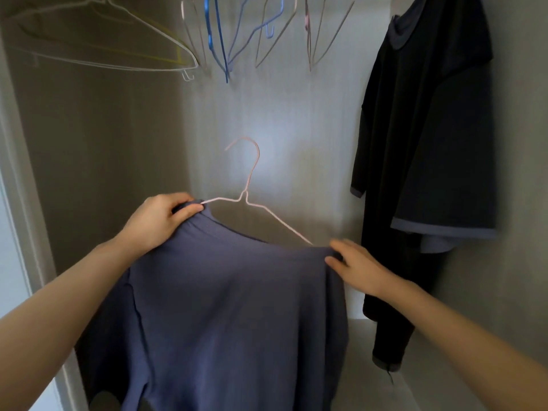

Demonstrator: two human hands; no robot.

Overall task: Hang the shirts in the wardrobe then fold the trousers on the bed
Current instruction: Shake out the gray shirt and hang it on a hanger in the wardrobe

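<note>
A blue-grey shirt (231,307) hangs in front of me inside the open wardrobe, partly drawn over a pale pink wire hanger (252,200) whose hook points up, not on any rail. My left hand (160,221) grips the shirt's left shoulder together with the hanger's left end. My right hand (355,265) pinches the shirt's right shoulder edge where the hanger's right arm goes under the cloth. The hanger's lower part is hidden by the fabric.
A dark shirt with blue-grey trim (427,143) hangs at the wardrobe's right side. Several empty wire hangers, white (124,51), blue (219,40) and pink (308,31), hang along the top. The wardrobe's back wall (267,114) is close behind, its white frame (20,188) at left.
</note>
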